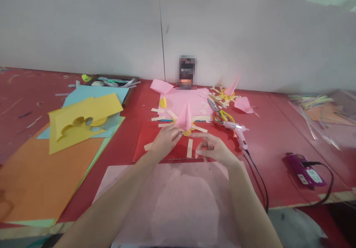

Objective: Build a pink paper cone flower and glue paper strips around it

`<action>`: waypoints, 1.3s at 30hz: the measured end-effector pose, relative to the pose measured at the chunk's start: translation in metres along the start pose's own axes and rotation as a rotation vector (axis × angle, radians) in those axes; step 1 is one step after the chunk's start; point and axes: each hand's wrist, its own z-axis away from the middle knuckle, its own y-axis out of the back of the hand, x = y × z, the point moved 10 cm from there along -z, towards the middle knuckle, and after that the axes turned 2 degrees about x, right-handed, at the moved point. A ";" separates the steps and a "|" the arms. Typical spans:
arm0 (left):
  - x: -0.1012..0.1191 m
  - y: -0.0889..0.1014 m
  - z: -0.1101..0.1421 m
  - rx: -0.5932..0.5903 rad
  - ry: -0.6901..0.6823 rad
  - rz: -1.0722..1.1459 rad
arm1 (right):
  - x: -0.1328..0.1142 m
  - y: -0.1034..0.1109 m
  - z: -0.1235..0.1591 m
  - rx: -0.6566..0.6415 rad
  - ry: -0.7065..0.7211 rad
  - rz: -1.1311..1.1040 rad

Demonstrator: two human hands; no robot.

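Note:
A pink paper cone (184,118) stands upright on a yellow paper base, with pale strips around it, over a red board (144,134). My left hand (166,139) is closed at the cone's lower left edge, fingertips together on the base; the exact hold is partly hidden. To the right, my right hand (213,147) has its index finger stretched toward the base and the others loosely curled, with nothing visible in them. A loose pale strip (190,148) lies on the board between my hands. Behind the cone, pink paper sheets (178,97) cover the table.
A pink glue gun (236,129) with a black cord lies right of the board beside scissors (218,118). Its cord runs near a purple power outlet (306,172). A second pink cone (232,87) stands behind. Yellow cut paper (75,123) and an orange sheet (50,181) lie left.

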 end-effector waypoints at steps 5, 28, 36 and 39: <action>-0.002 0.003 -0.001 0.027 0.015 -0.054 | -0.004 -0.016 0.001 -0.186 0.083 -0.089; 0.049 0.007 0.014 0.114 0.069 0.158 | -0.026 -0.010 -0.002 -0.057 0.236 -0.215; 0.096 -0.007 0.028 -0.096 -0.335 0.250 | -0.015 0.132 0.060 1.234 0.163 0.413; 0.111 -0.027 0.038 -0.272 -0.447 0.259 | -0.024 0.154 0.097 1.547 0.110 0.756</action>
